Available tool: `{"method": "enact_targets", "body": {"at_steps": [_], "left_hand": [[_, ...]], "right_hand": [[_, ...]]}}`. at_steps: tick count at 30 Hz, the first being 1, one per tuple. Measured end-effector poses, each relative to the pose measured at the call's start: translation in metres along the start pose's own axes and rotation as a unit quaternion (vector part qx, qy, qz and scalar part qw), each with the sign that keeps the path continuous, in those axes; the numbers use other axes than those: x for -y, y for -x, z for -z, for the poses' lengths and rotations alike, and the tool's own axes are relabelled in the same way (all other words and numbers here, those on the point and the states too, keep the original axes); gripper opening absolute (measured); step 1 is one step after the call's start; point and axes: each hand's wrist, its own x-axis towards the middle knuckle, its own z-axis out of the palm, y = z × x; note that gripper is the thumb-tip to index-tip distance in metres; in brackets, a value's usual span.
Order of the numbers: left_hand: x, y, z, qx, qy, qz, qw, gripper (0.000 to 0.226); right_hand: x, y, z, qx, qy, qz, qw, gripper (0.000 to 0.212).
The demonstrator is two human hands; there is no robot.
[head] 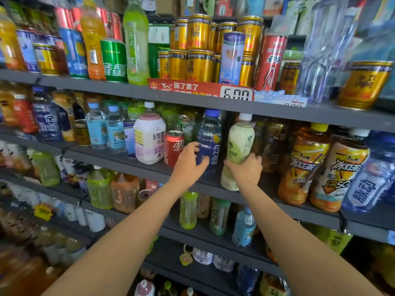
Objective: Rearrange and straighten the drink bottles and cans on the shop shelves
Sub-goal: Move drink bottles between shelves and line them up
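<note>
The pale green bottle (240,142) stands at the front edge of the middle shelf (132,165). The right hand (245,170) holds it low down, fingers curled around it. Just beside it, the blue bottle (209,142) has the left hand (188,162) on it, fingers bent loosely around its side. I think the job is only partly done. The red can (173,147) and white bottle (149,138) look crowded, and many drinks lean. Drinks at the back are dark and hard to see.
</note>
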Motion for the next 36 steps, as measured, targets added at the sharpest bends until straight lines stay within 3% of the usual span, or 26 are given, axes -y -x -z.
{"method": "enact_targets", "body": {"at_steps": [4, 8, 15, 17, 19, 21, 25, 30, 36], "left_hand": [[0.006, -0.009, 0.02, 0.021, 0.059, -0.035, 0.997, 0.06], [0.035, -0.025, 0.046, 0.063, 0.047, -0.052, 0.996, 0.063], [0.066, -0.051, 0.083, 0.072, 0.068, -0.042, 0.994, 0.064], [0.063, -0.055, 0.085, 0.077, 0.045, -0.041, 0.995, 0.063], [0.061, -0.056, 0.085, 0.084, 0.008, -0.041, 0.996, 0.063], [0.061, -0.057, 0.084, 0.087, -0.006, -0.04, 0.995, 0.064], [0.058, -0.06, 0.082, 0.094, -0.012, -0.026, 0.995, 0.066], [0.054, -0.06, 0.082, 0.108, -0.014, -0.012, 0.994, 0.069], [0.045, -0.055, 0.077, 0.09, -0.044, 0.001, 0.995, 0.07]], "right_hand": [[0.019, 0.03, -0.033, 0.013, -0.017, 0.08, 0.997, 0.055], [0.051, 0.057, -0.072, 0.02, -0.044, 0.114, 0.992, 0.041], [0.086, 0.059, -0.088, 0.086, -0.034, 0.123, 0.988, 0.046], [0.086, 0.053, -0.076, 0.06, -0.058, 0.111, 0.99, 0.036], [0.082, 0.045, -0.066, -0.041, -0.12, 0.068, 0.99, 0.029], [0.08, 0.033, -0.063, -0.115, -0.109, 0.031, 0.987, 0.039], [0.081, 0.008, -0.07, -0.043, -0.008, -0.048, 0.998, 0.074], [0.08, -0.004, -0.078, 0.0, -0.025, -0.065, 0.998, 0.071], [0.073, 0.015, -0.065, -0.082, -0.031, -0.059, 0.994, 0.079]]}}
